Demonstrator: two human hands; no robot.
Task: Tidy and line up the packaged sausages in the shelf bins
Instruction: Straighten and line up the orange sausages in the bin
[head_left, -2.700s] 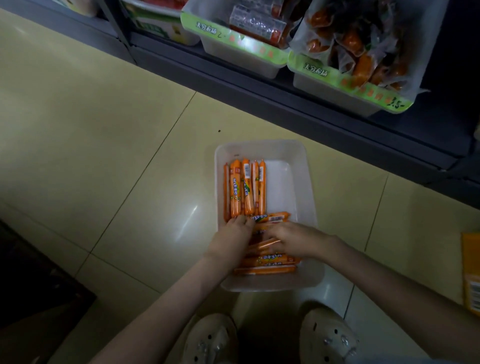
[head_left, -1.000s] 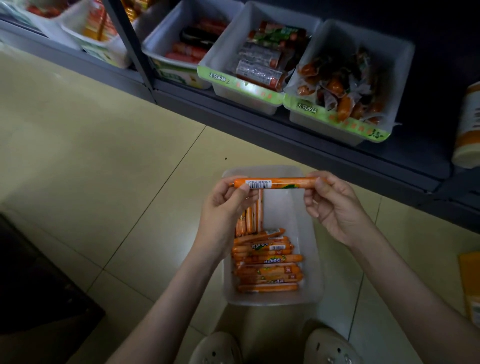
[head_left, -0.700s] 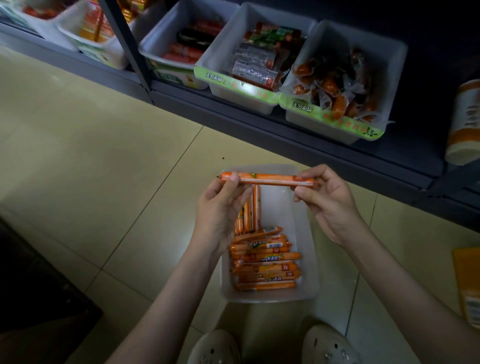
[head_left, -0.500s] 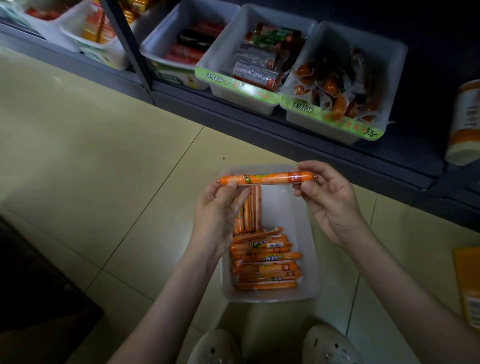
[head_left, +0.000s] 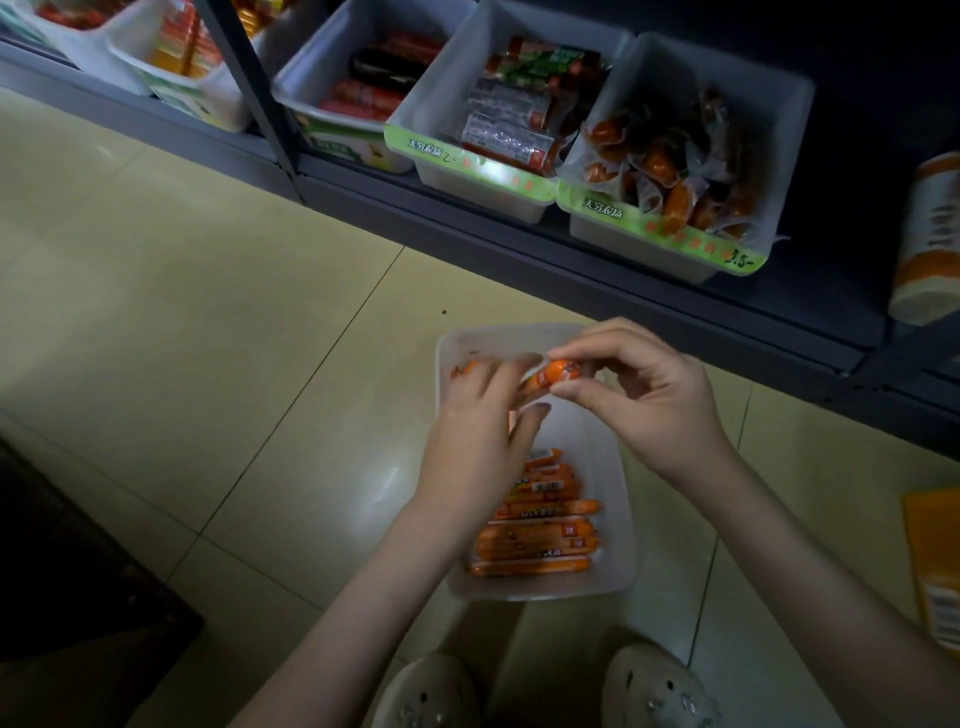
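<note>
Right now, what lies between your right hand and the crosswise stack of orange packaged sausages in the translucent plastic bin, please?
In the head view, only bare bin floor lies between the right hand and the sausage stack.

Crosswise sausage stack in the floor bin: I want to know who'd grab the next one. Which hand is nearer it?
Left. The left hand is just beyond the left end of the stack; the right hand is farther, beyond and to the right. Both hold one sausage.

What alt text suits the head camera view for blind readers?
Left hand and right hand hold one orange packaged sausage stick above a translucent plastic bin on a yellow tiled floor, more orange sausages stacked inside. White shelf bins of other sausages sit behind.
</note>
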